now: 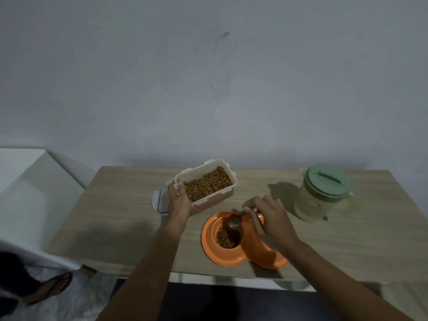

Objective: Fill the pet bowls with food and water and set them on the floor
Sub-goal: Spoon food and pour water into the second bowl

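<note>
head view: orange double bowl (209, 237), brown kibble (224, 237) inside

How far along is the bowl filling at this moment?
Done: some kibble already lies in the near well of the orange double bowl. In hand: the right hand tips a spoon over that well, while the left hand holds the open kibble container. Left: the green-lidded jug stands closed; the bowl sits on the table, not the floor.
</note>
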`<state>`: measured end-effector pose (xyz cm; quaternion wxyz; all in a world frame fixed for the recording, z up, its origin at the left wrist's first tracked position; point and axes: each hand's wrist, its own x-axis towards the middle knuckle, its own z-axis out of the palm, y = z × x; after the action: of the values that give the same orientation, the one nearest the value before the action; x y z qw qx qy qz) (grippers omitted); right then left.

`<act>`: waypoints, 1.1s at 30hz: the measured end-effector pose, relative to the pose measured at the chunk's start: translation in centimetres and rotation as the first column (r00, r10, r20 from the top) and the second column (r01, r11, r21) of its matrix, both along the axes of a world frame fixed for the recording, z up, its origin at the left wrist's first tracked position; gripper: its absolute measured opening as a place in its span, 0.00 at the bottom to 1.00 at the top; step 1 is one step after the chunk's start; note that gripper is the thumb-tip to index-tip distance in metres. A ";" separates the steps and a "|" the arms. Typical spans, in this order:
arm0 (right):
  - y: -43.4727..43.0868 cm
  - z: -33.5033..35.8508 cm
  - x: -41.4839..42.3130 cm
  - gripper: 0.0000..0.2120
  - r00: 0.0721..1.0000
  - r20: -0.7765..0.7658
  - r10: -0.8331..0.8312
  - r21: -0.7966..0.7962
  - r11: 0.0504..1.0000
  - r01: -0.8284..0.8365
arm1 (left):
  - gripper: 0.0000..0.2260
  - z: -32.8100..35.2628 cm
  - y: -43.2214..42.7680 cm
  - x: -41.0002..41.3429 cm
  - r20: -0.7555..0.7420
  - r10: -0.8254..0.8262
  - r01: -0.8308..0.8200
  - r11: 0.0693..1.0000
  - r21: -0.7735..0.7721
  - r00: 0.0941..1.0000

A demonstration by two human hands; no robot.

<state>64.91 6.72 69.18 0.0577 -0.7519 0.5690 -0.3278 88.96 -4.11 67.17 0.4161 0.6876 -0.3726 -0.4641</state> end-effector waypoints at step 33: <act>-10.6 -4.2 -5.1 0.14 0.255 0.347 -0.903 0.826 0.422 0.372 | 0.22 -2.9 -8.3 -8.2 0.526 -0.406 0.425 0.901 0.092 0.747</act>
<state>59.80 -3.91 65.01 0.3750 -0.1409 0.8211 -0.4065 80.81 -12.38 64.32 0.1939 0.6814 -0.6244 -0.3290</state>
